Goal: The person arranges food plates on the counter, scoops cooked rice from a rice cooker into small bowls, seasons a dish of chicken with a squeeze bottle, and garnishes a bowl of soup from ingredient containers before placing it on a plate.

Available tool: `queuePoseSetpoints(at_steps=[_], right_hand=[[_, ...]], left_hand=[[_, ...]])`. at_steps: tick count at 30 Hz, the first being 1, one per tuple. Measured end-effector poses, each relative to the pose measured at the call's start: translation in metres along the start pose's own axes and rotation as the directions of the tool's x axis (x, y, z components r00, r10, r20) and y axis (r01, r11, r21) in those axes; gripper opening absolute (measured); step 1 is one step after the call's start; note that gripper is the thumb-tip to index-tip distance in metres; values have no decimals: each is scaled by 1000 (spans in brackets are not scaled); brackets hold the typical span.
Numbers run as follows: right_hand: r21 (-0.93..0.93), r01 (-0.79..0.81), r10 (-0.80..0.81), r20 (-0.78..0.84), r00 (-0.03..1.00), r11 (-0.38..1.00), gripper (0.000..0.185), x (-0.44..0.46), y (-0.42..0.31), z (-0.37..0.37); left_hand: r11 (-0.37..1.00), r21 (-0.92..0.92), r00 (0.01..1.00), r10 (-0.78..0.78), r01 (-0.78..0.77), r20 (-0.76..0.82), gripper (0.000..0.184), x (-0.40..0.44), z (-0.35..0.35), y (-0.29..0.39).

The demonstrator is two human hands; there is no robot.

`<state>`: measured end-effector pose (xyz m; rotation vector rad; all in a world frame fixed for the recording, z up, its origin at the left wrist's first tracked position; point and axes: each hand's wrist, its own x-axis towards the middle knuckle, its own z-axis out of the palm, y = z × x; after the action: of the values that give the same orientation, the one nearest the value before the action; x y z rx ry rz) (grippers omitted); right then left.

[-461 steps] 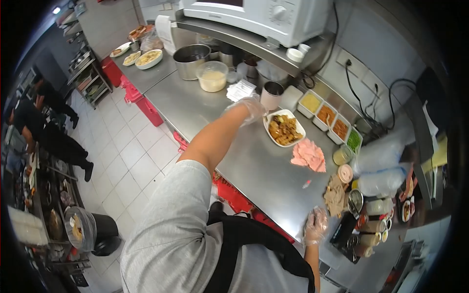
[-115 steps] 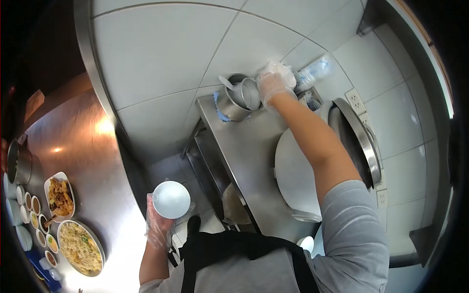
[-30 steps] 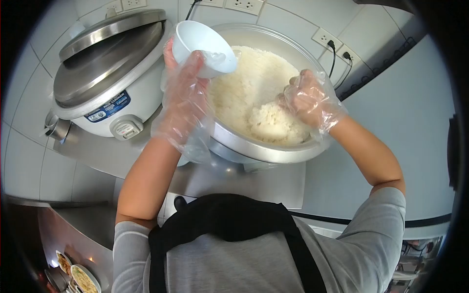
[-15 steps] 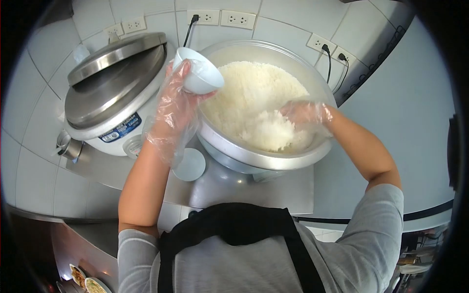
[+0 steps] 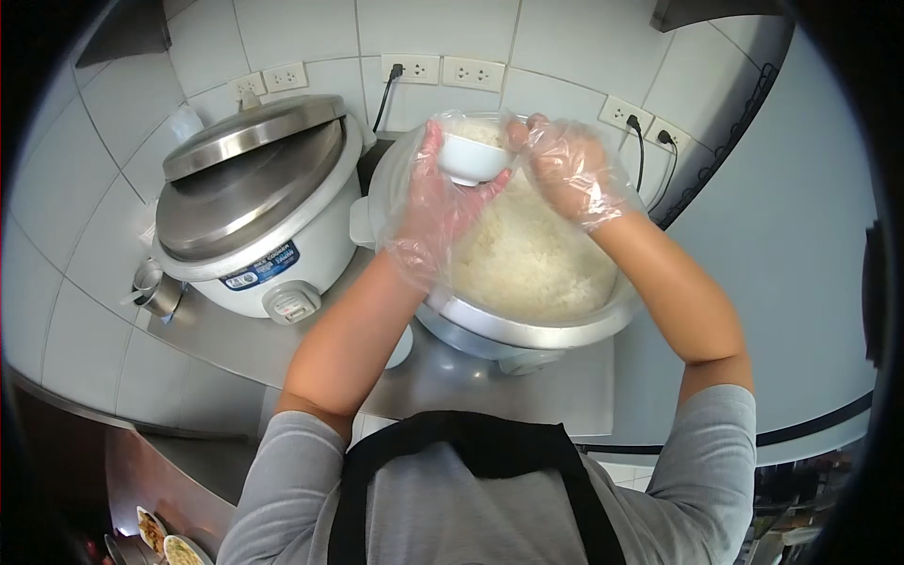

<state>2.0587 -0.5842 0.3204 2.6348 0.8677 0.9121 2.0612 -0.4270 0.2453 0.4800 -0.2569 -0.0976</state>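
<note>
Over the big pot of rice, my left hand (image 5: 443, 202), in a clear plastic glove, grips a small white bowl (image 5: 473, 158) by its sides. Rice (image 5: 478, 134) shows inside the bowl. My right hand (image 5: 570, 169), gloved too, is at the bowl's right rim with its fingers curled; whether rice is in them is hidden. Below both hands, cooked white rice (image 5: 537, 268) fills the wide metal pot (image 5: 508, 320), with a hollow side toward the front. A white round dish (image 5: 401, 348) sits on the counter, partly behind my left forearm.
To the left stands a white rice cooker (image 5: 330, 254) with its metal lid (image 5: 254, 137) tilted on top. A small metal cup (image 5: 158, 290) is beside it. Plugged cords (image 5: 642, 155) hang from wall sockets. A grey panel (image 5: 753, 282) borders the right; filled plates (image 5: 184, 549) are at lower left.
My right hand has risen from the rice to the bowl's rim. The bowl, tilted before, is now more upright with rice in it, and my left hand has moved right over the pot.
</note>
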Motion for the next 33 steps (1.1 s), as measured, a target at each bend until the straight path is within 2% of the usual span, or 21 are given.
queuePoseSetpoints(at_steps=[1,4,5,7,10,11,13,14,16,19,21,22,25,28,33], right_hand=[[-14,-3,3,-3,1000,1000,26,0,1,-4],[141,-16,43,-191,981,990,41,4,22,-9],[69,20,-6,-199,980,997,43,6,25,-10],[-76,90,-104,-207,973,993,46,8,30,-11],[-64,165,-175,-204,963,984,45,10,29,2],[-46,81,-88,-189,978,996,43,13,34,8],[-15,-87,84,-148,985,996,40,29,55,23],[-83,-244,256,232,938,966,37,46,54,13],[-234,-153,196,174,965,960,31,51,70,78],[-352,-59,204,392,897,934,24,70,77,162],[-343,49,118,451,885,938,19,78,58,182],[-333,102,75,480,874,938,17,81,46,184],[-310,201,-58,413,909,929,15,72,29,184],[-273,413,-226,523,822,869,14,45,3,123],[-188,425,-277,523,806,885,11,13,-48,84]], left_hand=[[1000,-8,999,17,-17,42,64,1,-3,-1],[1000,-10,983,25,-23,180,63,5,-8,5],[1000,-9,974,21,-19,225,63,5,-9,9],[998,55,974,-16,3,226,66,5,-9,15],[986,167,977,-46,11,207,69,2,-13,25],[980,201,980,-50,11,195,71,1,-17,27],[978,207,994,-36,13,107,71,-3,-28,35],[978,209,998,-26,13,62,72,-5,-33,38],[982,190,999,-16,6,51,73,-11,-42,45],[978,203,997,26,-40,71,76,-15,-51,51],[976,206,995,56,-71,80,78,-15,-53,55],[977,201,995,62,-76,73,79,-15,-52,56],[975,183,991,114,-124,63,83,-18,-50,53],[974,157,986,153,-162,67,84,-19,-52,52],[984,54,983,163,-168,80,84,-15,-57,54]])
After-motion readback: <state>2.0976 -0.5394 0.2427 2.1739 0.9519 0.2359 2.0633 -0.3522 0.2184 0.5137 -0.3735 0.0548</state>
